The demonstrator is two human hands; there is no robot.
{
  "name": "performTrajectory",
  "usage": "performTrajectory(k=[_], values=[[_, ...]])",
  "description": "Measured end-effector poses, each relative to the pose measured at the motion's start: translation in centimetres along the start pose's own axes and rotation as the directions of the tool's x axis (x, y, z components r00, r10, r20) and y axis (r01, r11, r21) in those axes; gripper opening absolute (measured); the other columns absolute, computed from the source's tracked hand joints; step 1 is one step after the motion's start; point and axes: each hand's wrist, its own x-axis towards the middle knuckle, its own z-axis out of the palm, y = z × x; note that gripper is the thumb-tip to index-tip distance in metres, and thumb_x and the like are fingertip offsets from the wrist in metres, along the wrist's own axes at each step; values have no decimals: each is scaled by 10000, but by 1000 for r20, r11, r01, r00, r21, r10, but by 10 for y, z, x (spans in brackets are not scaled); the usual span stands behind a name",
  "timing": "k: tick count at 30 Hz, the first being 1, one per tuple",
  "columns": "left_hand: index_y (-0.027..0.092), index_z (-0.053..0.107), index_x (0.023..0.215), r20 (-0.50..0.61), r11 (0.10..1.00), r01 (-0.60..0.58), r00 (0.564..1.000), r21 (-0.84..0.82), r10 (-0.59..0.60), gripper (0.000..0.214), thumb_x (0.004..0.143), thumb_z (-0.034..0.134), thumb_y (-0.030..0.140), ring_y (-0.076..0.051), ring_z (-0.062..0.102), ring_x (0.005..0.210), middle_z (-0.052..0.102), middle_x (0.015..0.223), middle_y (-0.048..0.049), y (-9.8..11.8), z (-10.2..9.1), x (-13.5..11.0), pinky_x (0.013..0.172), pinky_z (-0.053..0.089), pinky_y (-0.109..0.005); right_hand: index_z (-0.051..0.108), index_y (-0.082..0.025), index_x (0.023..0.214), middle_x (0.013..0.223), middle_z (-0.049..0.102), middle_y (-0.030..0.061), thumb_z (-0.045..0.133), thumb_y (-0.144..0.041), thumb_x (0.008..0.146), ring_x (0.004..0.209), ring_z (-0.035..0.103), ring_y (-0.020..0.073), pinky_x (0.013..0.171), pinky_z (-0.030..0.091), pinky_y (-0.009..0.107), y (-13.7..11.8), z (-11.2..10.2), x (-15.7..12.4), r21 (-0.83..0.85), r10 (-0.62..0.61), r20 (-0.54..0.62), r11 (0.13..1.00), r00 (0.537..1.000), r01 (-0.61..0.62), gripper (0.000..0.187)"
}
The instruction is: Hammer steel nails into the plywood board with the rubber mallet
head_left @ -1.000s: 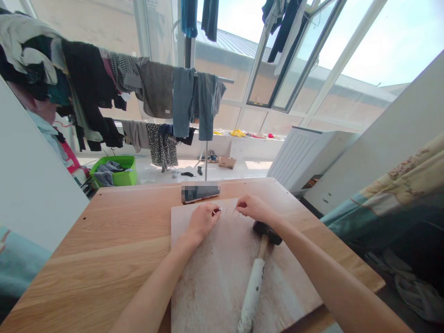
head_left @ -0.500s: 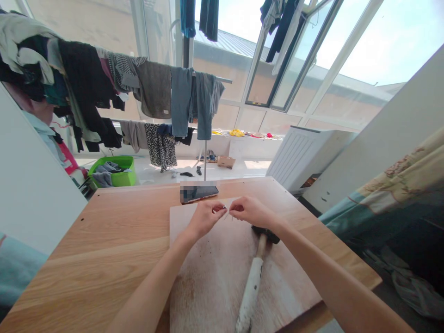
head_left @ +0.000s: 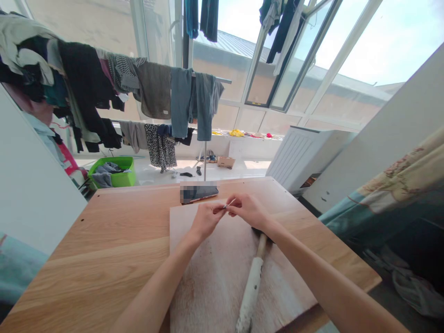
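Observation:
My left hand [head_left: 205, 218] and my right hand [head_left: 249, 210] meet fingertip to fingertip above the far part of a pale wooden board [head_left: 215, 277]. Both are closed in a pinch around small thin nails [head_left: 229, 204], which poke out between the fingers. A hammer [head_left: 252, 286] with a white, worn handle lies on the board under my right wrist; its dark head is mostly hidden by that wrist. The board rests on a light wooden table [head_left: 114, 240].
A dark phone [head_left: 199, 192] lies on the table just beyond the board. Past the table stand a drying rack hung with clothes [head_left: 156, 97], a green laundry basket [head_left: 113, 171] on the floor, and a white radiator [head_left: 301, 155] at the right.
Both hands have lifted off the board and come together. They were apart a second ago; now the fingertips touch around the nails, slightly higher and farther from me.

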Motion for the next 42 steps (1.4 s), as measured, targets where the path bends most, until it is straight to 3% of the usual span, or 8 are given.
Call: performTrajectory(k=[5, 11, 14, 18, 22, 26, 31, 42], values=[[166, 783, 770, 13, 998, 47, 999, 47, -47, 234, 849, 606, 297, -175, 689, 700, 760, 721, -20, -4, -10, 1, 671, 498, -225, 738, -210, 927, 797, 806, 17, 595, -226, 922, 721, 746, 154, 661, 516, 221, -9, -4, 2, -117, 1, 11, 993, 1000, 0, 144], [179, 779, 811, -71, 987, 116, 992, 112, -109, 166, 822, 647, 280, -196, 724, 774, 792, 803, -32, -7, -26, 4, 737, 518, -248, 763, -178, 840, 894, 795, 123, 632, -312, 917, 877, 725, 254, 765, 488, 323, -15, 5, 7, -388, 58, -51, 919, 997, -73, 202], [177, 782, 895, -83, 986, 113, 991, 121, -103, 167, 817, 658, 256, -198, 727, 778, 796, 831, -37, -7, -26, 3, 747, 527, -259, 735, -175, 854, 885, 773, 73, 639, -327, 942, 843, 708, 203, 798, 515, 343, -14, 12, 9, -449, 63, 9, 892, 998, -53, 201], [191, 749, 1127, -105, 986, 103, 990, 133, -90, 320, 823, 648, 203, -175, 713, 725, 777, 774, -10, -7, -24, 0, 768, 534, -262, 736, -189, 867, 905, 771, 57, 629, -327, 957, 850, 698, 188, 795, 505, 325, -11, 9, 12, -466, 35, 45, 885, 998, -10, 197], [206, 776, 1028, -112, 985, 103, 990, 138, -88, 236, 840, 633, 216, -173, 707, 720, 766, 757, -9, -9, -24, 0, 741, 532, -255, 768, -202, 900, 906, 786, 68, 587, -286, 965, 869, 690, 196, 769, 465, 287, -7, -9, 19, -451, 9, 9, 893, 1000, -4, 209], [203, 776, 972, -121, 986, 92, 990, 138, -75, 196, 839, 633, 207, -179, 715, 746, 776, 786, -20, -11, -24, 0, 745, 536, -255, 730, -170, 955, 960, 750, 48, 608, -322, 975, 880, 685, 179, 839, 531, 333, 7, -20, 26, -468, 55, 47, 883, 997, -27, 196], [185, 781, 938, -106, 992, 64, 993, 112, -52, 186, 831, 628, 176, -175, 717, 767, 788, 854, -38, -13, -22, 0, 765, 547, -258, 634, -184, 1223, 1231, 664, 81, 623, -348, 978, 1013, 677, 214, 870, 582, 424, 25, -9, 24, -507, 150, 81, 857, 985, -89, 294], [175, 808, 953, -52, 993, 65, 997, 102, -60, 203, 835, 643, 192, -194, 726, 800, 805, 875, -33, -19, -18, -2, 786, 552, -277, 632, -186, 1232, 1252, 656, 87, 621, -343, 980, 1035, 671, 220, 887, 576, 431, 15, 1, 14, -503, 187, 84, 856, 979, -120, 297]])
